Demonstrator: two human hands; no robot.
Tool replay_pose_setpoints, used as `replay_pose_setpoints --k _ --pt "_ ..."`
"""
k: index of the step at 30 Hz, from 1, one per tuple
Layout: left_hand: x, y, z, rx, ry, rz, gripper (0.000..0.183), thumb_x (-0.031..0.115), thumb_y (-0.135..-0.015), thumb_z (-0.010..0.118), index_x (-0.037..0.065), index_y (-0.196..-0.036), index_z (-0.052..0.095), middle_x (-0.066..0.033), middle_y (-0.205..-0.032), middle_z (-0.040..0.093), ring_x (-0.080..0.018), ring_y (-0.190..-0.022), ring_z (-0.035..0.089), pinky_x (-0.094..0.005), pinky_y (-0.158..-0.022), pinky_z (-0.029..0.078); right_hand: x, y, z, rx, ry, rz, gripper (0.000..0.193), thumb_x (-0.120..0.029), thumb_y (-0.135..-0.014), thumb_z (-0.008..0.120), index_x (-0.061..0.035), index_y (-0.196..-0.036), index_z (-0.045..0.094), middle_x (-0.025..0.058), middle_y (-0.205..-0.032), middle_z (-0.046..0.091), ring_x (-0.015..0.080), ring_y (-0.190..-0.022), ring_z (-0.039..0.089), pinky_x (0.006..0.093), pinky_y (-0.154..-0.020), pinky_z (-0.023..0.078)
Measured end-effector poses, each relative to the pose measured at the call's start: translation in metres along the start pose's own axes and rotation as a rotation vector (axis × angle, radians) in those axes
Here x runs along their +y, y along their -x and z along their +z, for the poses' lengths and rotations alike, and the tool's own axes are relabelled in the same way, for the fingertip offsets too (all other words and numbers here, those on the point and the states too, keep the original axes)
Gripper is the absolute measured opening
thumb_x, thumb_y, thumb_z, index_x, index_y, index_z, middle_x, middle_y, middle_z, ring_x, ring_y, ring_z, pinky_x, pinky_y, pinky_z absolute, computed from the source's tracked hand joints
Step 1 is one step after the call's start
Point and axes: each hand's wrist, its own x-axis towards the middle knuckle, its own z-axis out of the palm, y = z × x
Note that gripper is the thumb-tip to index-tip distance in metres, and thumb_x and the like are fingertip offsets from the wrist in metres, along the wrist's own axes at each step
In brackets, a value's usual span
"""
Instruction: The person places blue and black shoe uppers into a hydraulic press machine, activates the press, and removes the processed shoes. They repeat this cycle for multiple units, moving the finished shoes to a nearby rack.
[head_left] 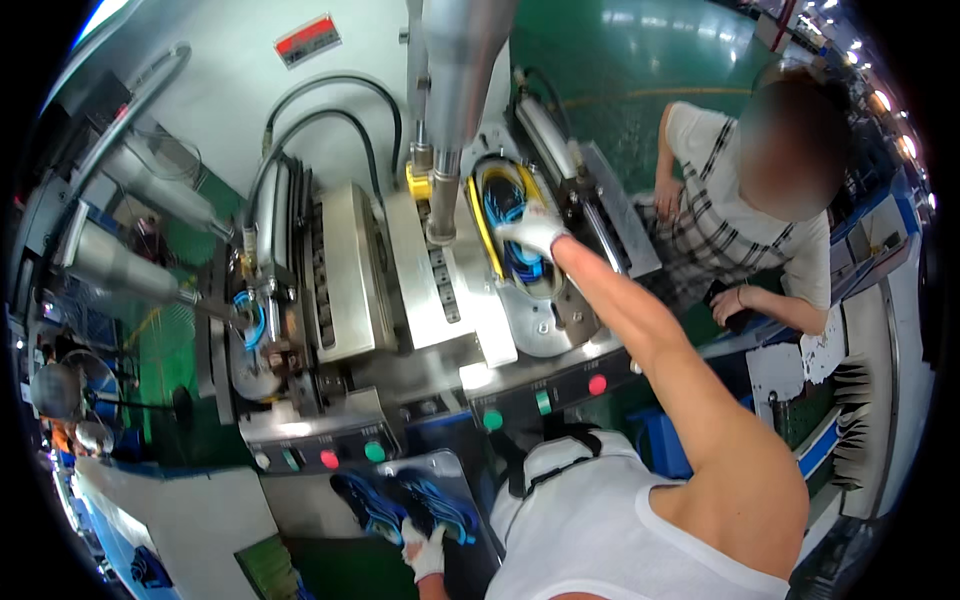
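My right hand (537, 232), in a white glove, reaches far over the machine. Its fingers are closed over the middle of a blue and black shoe (505, 190), which sits in a yellow-edged holder (482, 232) on the right-hand station. Down at the lower middle is my left hand (423, 552), also white-gloved, its fingers at the heel end of a dark blue shoe (375, 508). A second blue shoe (440, 505) lies right beside it, against a metal tray (445, 462). The glove partly hides both heels.
A thick metal press cylinder (465, 80) hangs left of my right hand. Control panels (560, 395) with red and green buttons line the machine's front. Another blue piece (250, 318) sits under the left press. A person (755, 190) is close by at the right, near a brush rack (850, 420).
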Motion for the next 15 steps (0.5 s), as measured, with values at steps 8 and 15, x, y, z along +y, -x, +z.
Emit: replay_pose_setpoints --k 8,15 --pt "0.017 -0.052 -0.070 -0.486 -0.604 0.426 0.053 0.041 -0.104 0.055 0.004 -0.141 0.056 -0.0291 -0.123 0.070 -0.0465 -0.113 0.068 -0.0545 -0.096 0.053 -0.123 0.062 -0.165 0.298 -0.837 -0.628 0.092 -0.013 -0.089 0.084 0.0047 -0.160 0.029 0.0212 -0.154 0.050 0.0307 -0.144 0.050 0.0413 -0.118 0.045" --pt "0.223 -0.067 -0.154 -0.259 -0.668 1.051 0.033 0.034 -0.096 0.066 0.011 -0.119 0.069 -0.0203 -0.117 0.074 -0.0358 -0.108 0.073 -0.0504 -0.083 0.058 -0.186 0.082 -0.224 0.387 -0.434 -0.627 0.085 -0.050 -0.081 0.088 0.0004 -0.139 0.052 0.0158 -0.126 0.071 0.0275 -0.119 0.068 0.0400 -0.106 0.053"
